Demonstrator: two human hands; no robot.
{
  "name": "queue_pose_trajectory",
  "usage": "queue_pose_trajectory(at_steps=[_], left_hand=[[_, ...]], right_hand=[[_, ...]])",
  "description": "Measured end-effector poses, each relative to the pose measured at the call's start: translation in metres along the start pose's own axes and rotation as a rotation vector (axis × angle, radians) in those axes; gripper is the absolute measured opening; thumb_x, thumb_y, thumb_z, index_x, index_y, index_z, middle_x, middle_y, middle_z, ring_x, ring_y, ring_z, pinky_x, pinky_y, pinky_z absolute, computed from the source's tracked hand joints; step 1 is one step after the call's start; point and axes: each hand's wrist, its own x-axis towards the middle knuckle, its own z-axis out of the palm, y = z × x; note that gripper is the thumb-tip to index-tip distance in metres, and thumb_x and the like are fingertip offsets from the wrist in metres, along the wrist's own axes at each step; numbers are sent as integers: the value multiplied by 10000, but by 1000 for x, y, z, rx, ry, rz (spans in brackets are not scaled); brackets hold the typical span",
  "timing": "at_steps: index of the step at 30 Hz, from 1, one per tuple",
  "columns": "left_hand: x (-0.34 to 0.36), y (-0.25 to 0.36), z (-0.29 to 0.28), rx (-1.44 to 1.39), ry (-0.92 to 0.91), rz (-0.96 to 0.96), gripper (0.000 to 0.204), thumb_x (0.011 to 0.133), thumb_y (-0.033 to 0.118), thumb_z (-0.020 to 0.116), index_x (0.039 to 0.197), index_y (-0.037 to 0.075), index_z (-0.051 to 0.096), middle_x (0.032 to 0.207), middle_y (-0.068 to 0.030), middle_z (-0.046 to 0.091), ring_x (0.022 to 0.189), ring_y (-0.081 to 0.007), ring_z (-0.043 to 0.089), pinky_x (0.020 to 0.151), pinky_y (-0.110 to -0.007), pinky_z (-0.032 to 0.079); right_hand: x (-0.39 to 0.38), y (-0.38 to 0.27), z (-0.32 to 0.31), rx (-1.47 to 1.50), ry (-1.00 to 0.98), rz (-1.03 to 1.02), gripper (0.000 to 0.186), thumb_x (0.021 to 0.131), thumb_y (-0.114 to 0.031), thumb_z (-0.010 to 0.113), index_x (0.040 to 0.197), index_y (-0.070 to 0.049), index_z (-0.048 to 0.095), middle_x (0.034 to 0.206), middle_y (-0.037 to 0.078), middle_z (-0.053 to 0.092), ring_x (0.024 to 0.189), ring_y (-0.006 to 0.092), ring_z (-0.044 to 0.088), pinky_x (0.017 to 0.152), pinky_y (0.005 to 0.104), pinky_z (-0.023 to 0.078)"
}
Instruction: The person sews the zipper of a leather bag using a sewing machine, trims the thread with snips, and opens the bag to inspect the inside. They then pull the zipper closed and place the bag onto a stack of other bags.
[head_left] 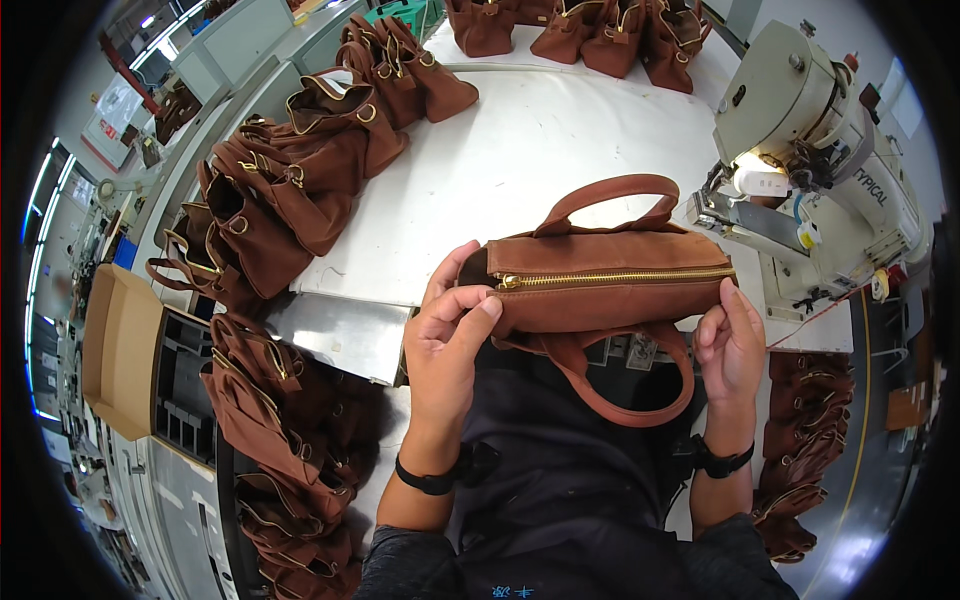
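A brown leather handbag (590, 312) is held up in front of my body, its zipped top facing me. The brass zipper (620, 279) runs closed along the top, with its pull at the left end. One rolled handle (612, 188) stands up on the far side, and the other handle (640, 410) hangs toward me. My left hand (445, 335) is closed on the bag's left end, thumb and index finger pinching the edge near the zipper pull. My right hand (732, 345) grips the right end with its fingers curled, at the zipper's other end.
A white worktable (450, 170) lies beyond the bag, with a sewing machine (800, 150) at right. Similar brown bags (290, 190) line its left side; several more (600, 35) stand at the back. Others are piled low on both sides. An open cardboard box (120, 350) is at far left.
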Motion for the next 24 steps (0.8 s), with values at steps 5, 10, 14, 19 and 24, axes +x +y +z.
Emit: queue_pose_trajectory(at_steps=[5, 10, 14, 19, 24], left_hand=[[0, -2, 2, -28, 17, 1, 123, 984, 62, 710, 1047, -17, 781, 1545, -219, 531, 1417, -242, 533, 1073, -364, 477], [-1, -5, 1, -34, 14, 5, 137, 992, 67, 708, 1076, -20, 771, 1564, -219, 522, 1416, -245, 535, 1129, -382, 445], [-3, -7, 2, -35, 30, -1, 151, 1003, 67, 695, 1107, -23, 758, 1584, -225, 514, 1420, -255, 534, 1172, -399, 420], [-4, -8, 1, 7, 9, 32, 173, 1013, 53, 674, 1142, -28, 756, 1609, -242, 487, 1475, -285, 499, 1206, -427, 400], [-4, -5, 4, 56, -40, 61, 219, 1005, 92, 716, 1157, -55, 773, 1652, -253, 436, 1447, -299, 534, 1196, -428, 417]], right_hand=[[1, 3, -1, 5, -10, -10, 233, 1138, -257, 584, 1039, -56, 647, 606, 71, 624, 422, 121, 507, 403, 231, 401], [0, 3, -1, 5, -13, -6, 241, 1138, -259, 582, 1025, -57, 650, 604, 72, 623, 425, 121, 510, 404, 233, 400], [-1, 2, 2, -13, -23, 3, 267, 1139, -280, 579, 1012, -57, 653, 607, 70, 625, 432, 119, 513, 409, 232, 395], [-5, -2, 4, -1, -32, 25, 290, 1139, -293, 572, 997, -56, 660, 621, 78, 647, 448, 118, 531, 424, 231, 404], [-6, -4, 5, -5, -59, 61, 315, 1141, -308, 565, 992, -46, 656, 637, 90, 666, 455, 126, 545, 438, 237, 433]])
